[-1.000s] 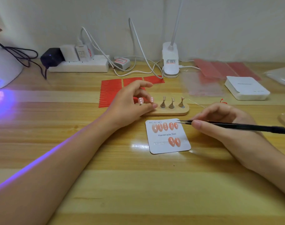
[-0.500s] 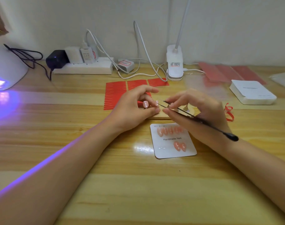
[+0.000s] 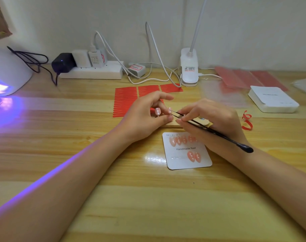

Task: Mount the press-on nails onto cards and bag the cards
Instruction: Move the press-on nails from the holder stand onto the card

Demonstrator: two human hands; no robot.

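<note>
A white card [image 3: 183, 163] printed "Handmade Nail" lies on the wooden table and carries several pink press-on nails [image 3: 194, 156]. Just behind it is a wooden nail holder [image 3: 171, 124], mostly covered by both hands. My left hand [image 3: 141, 119] grips the holder's left end, thumb against its front edge. Two pale pink nails [image 3: 157, 111] stand on pegs between its fingers. My right hand [image 3: 213, 119] pinches black tweezers [image 3: 218, 135], and their tip touches the right-hand pegged nail [image 3: 169, 110].
A sheet of red adhesive strips [image 3: 126, 100] lies behind the holder. A lit UV lamp [image 3: 7, 72], a power strip [image 3: 91, 72] with cables and a clip lamp base [image 3: 189, 67] line the back. At the right are a stack of white cards [image 3: 272, 100], clear bags [image 3: 223, 93] and red peeled strips [image 3: 247, 122].
My right hand has moved left from beside the card up to the holder, bringing the tweezers' tip to a pegged nail. My left hand has stayed on the holder.
</note>
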